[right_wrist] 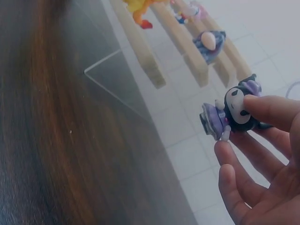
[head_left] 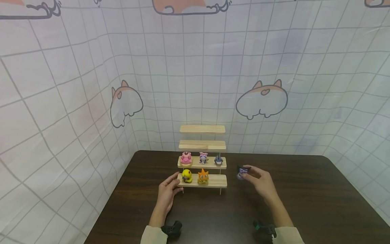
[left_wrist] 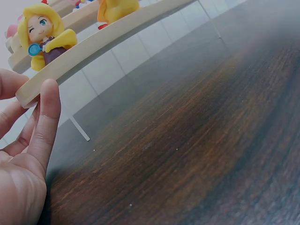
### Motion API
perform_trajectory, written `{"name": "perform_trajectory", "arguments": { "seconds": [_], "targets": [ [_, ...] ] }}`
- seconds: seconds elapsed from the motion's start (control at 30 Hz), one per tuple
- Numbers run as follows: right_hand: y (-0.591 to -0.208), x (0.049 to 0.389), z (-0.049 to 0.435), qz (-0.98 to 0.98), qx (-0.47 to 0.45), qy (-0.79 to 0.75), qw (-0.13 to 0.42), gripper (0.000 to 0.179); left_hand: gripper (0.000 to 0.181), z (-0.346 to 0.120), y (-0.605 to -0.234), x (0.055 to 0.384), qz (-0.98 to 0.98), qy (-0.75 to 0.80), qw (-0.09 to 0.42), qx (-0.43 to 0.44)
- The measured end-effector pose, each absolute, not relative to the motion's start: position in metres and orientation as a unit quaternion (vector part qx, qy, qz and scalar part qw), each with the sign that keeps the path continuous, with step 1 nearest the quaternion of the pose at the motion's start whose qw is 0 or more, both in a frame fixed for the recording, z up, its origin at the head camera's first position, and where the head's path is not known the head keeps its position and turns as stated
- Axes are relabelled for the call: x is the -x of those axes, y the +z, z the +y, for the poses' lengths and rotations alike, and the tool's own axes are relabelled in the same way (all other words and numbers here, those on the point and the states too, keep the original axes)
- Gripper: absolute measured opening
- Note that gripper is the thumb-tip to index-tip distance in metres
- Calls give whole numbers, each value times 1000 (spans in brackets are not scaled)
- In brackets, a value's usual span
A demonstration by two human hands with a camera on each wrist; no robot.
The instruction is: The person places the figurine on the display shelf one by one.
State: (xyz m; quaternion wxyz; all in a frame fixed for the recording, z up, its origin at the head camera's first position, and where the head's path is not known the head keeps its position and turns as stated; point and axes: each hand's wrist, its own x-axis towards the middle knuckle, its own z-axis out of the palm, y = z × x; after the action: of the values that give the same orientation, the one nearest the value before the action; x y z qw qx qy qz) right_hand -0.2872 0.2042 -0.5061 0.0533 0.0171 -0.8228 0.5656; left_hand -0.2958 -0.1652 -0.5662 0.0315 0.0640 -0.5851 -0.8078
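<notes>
My right hand point(head_left: 262, 183) pinches a small figurine point(right_wrist: 239, 103) with a black hood, white face and purple dress, off the right end of the wooden tiered display shelf point(head_left: 217, 182). My left hand point(head_left: 167, 192) holds the left end of the lowest tier, thumb and fingers on either side of the board in the left wrist view. On that tier sit a yellow-haired figurine point(left_wrist: 41, 35) and an orange-and-yellow figurine point(head_left: 202, 177). One tier up are a pink figurine point(head_left: 186, 158), a pink-and-purple figurine point(head_left: 203, 158) and a blue-grey figurine point(right_wrist: 209, 46).
The shelf's two upper boards, the top one point(head_left: 202, 129) and the one below it point(head_left: 202, 145), carry nothing. Thin clear legs support the shelf on a dark wooden table point(head_left: 304, 196). A white grid-patterned cloth point(head_left: 189, 67) hangs behind and at the sides.
</notes>
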Motion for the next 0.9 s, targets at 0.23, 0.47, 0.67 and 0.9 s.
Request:
{"name": "perform_trajectory", "arguments": {
  "seconds": [0.23, 0.47, 0.67, 0.9],
  "targets": [
    [-498, 283, 195, -822, -41, 565, 61, 42, 43, -165, -565, 295, -581, -811, 30, -64],
    [-494, 281, 183, -821, -54, 565, 62, 39, 44, -166, -565, 295, -587, -807, 31, -60],
    [-493, 279, 173, -815, -54, 574, 56, 39, 44, -165, -565, 295, -588, -806, 31, -60],
    [-495, 278, 162, -812, -59, 578, 56, 38, 45, -165, -564, 295, -586, -808, 28, -57]
  ]
}}
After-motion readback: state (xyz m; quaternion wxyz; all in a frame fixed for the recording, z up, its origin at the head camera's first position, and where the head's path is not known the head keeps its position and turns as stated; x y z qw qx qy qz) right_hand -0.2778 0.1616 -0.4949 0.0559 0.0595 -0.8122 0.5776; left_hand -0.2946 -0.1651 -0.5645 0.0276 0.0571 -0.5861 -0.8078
